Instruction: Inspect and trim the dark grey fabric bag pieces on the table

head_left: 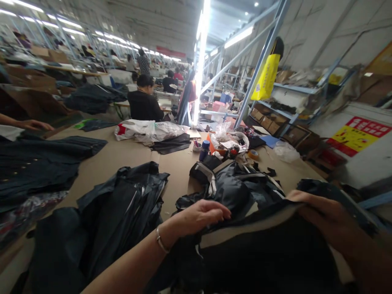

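A dark garment point(263, 253) with a pale inner band lies in front of me on the brown table point(122, 155). My left hand point(199, 216), a thin bracelet at its wrist, rests on the garment's top edge with fingers curled over the fabric. My right hand point(324, 216) grips the same edge further right, fingers folded round the cloth. Behind this piece lies a heap of more dark garments point(235, 188).
Dark clothes point(119, 216) are piled at left, more point(36, 163) at the far left beside another person's hand point(33, 124). A white plastic bag point(150, 130), a blue bottle point(204, 150) and small clutter sit further back. A seated person point(143, 102) and metal shelving point(275, 90) are beyond.
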Tool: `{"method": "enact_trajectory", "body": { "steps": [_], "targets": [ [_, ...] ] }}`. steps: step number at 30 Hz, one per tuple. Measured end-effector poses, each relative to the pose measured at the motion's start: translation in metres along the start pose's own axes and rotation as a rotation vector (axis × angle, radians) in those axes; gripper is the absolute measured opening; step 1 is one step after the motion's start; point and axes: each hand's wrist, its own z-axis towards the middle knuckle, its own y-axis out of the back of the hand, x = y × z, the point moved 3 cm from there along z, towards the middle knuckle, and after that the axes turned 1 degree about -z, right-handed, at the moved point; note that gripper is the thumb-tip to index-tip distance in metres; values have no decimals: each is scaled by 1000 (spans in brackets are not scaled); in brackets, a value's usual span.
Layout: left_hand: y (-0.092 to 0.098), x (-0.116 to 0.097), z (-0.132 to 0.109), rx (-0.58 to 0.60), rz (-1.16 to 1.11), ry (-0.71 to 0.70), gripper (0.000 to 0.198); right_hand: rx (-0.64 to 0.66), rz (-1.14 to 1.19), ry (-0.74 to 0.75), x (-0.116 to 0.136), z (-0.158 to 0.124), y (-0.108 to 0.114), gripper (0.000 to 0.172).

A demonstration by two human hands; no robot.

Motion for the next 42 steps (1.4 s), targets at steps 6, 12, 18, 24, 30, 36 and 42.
{"method": "enact_trajectory", "body": {
  "steps": [6,12,18,24,30,36,42],
  "targets": [
    [-22,9,-32,-3,144,123,28,57,62,-18,-9,48,-73,26],
    [-10,6,-51,-37,686,126,23,192,-456,520,75,48,-93,48],
    [6,-29,-57,-163,1094,-54,23,639,-609,541,102,48,-117,10],
    [11,-75,-107,-860,1033,-761,20,187,-510,247,95,71,-77,22],
    [-13,5,-89,-735,-392,-93,39,131,-361,270,95,35,-138,11],
    [-31,70,-91,-701,-741,57,37,302,59,-112,56,-29,-252,24],
    [-16,89,-104,-863,-823,144,27,187,244,-292,46,-10,-251,22]
  ]
}}
